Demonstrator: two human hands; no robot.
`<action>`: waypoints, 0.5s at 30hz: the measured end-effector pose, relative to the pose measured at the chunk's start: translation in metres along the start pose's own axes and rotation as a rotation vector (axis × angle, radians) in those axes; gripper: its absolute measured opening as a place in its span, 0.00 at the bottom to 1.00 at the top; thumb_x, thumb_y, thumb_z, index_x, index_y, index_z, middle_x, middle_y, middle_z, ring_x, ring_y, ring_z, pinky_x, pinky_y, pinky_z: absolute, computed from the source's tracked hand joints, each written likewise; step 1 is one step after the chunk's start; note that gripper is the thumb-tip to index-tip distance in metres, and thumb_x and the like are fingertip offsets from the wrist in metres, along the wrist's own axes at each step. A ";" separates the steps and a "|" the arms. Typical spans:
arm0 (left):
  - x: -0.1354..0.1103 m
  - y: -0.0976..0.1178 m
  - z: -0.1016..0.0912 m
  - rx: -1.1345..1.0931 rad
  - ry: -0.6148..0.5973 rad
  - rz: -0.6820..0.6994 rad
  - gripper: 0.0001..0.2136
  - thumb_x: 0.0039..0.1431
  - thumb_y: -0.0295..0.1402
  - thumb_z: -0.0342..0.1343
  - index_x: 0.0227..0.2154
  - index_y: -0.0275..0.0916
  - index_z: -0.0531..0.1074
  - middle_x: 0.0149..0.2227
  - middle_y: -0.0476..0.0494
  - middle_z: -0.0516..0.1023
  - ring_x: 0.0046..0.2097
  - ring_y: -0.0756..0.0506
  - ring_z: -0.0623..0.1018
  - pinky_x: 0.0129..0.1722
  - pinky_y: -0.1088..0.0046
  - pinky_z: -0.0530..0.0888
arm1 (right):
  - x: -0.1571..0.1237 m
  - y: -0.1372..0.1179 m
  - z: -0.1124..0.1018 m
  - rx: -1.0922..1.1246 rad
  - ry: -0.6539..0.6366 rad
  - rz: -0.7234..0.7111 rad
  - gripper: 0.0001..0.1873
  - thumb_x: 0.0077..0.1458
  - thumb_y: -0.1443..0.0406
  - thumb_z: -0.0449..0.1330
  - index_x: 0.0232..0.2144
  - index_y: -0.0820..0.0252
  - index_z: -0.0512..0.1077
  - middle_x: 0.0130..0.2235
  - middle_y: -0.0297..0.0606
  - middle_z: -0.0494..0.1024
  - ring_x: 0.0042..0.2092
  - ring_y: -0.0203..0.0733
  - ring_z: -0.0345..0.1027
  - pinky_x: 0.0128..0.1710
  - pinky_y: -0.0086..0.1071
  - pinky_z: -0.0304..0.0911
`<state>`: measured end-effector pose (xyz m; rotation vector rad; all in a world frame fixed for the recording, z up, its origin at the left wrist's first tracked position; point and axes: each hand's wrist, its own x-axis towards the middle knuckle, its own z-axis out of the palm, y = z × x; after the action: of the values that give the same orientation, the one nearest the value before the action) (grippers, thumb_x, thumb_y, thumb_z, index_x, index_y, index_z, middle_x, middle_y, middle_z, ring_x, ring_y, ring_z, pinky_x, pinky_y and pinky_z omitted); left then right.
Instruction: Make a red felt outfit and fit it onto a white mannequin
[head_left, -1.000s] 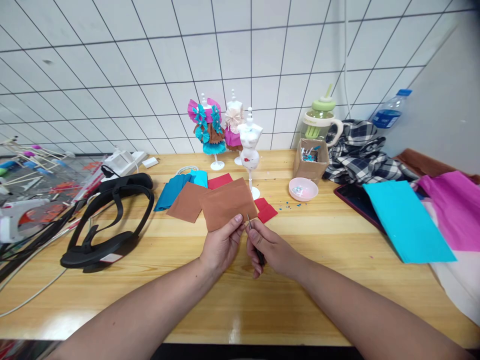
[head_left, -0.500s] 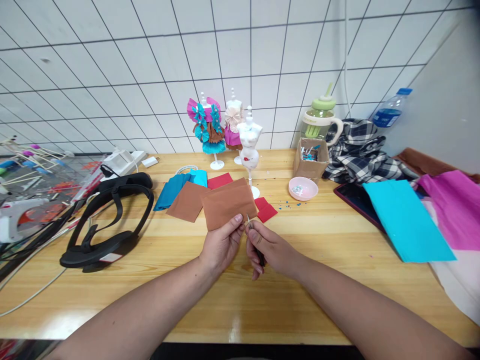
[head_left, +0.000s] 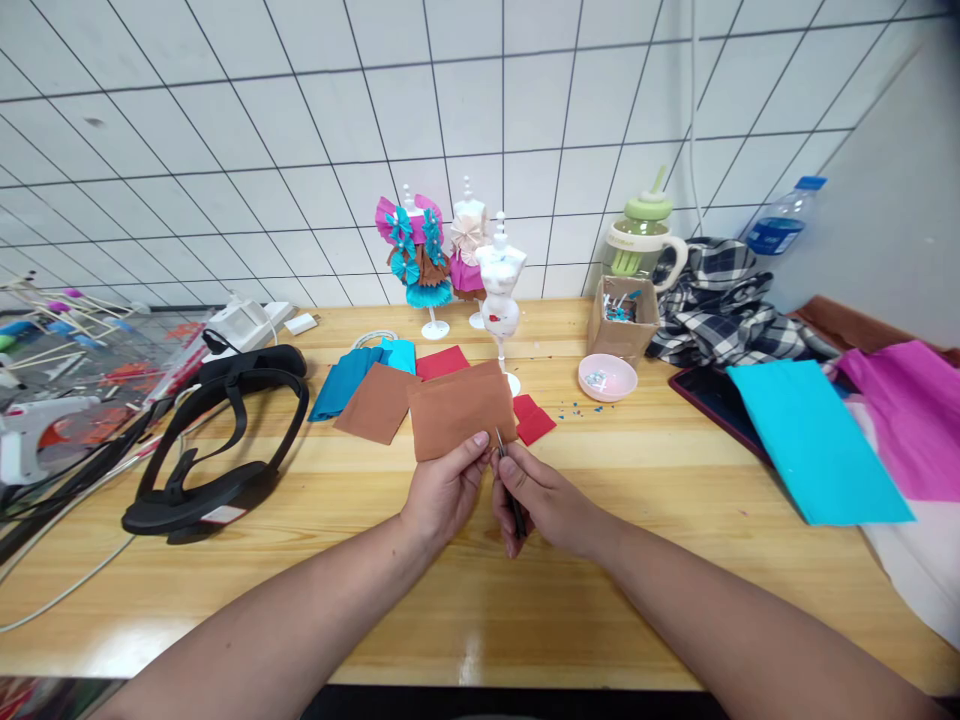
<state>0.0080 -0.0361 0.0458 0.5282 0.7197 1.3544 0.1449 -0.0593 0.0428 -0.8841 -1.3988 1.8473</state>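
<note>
My left hand (head_left: pixel 444 492) pinches the lower edge of a folded brown paper sheet (head_left: pixel 460 410), held just above the wooden table (head_left: pixel 480 560). Right beside it, my right hand (head_left: pixel 541 498) is closed round small scissors (head_left: pixel 508 478), whose metal tip points up at the sheet's lower right corner. Behind the sheet lie a second brown piece (head_left: pixel 375 402), teal paper (head_left: pixel 346 380) and red pieces (head_left: pixel 534 418). A bare white mini mannequin (head_left: pixel 499 290) stands just beyond, with two dressed mannequins (head_left: pixel 417 252) behind it.
A black headset (head_left: pixel 217 440) and cables lie at the left, by a glue gun (head_left: pixel 37 432). At the right are a pink dish (head_left: pixel 607 377), a cardboard box (head_left: pixel 622 320), a green mug (head_left: pixel 643 238), a plaid cloth (head_left: pixel 735 305), and teal (head_left: pixel 814 440) and magenta sheets (head_left: pixel 911 420).
The brown sheet has tilted slightly, coming more level. Both hands stay nearly in place, with the scissors tip still at the sheet's lower right corner.
</note>
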 end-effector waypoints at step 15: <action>-0.002 -0.001 -0.002 0.027 0.002 0.074 0.18 0.45 0.23 0.67 0.40 0.41 0.75 0.35 0.50 0.80 0.38 0.50 0.78 0.41 0.75 0.75 | -0.001 0.002 -0.001 0.062 0.058 -0.006 0.23 0.59 0.43 0.49 0.36 0.55 0.57 0.21 0.21 0.64 0.16 0.29 0.58 0.19 0.29 0.67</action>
<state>0.0069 -0.0379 0.0445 0.5795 0.7268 1.4157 0.1458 -0.0598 0.0408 -0.8943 -1.3003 1.8363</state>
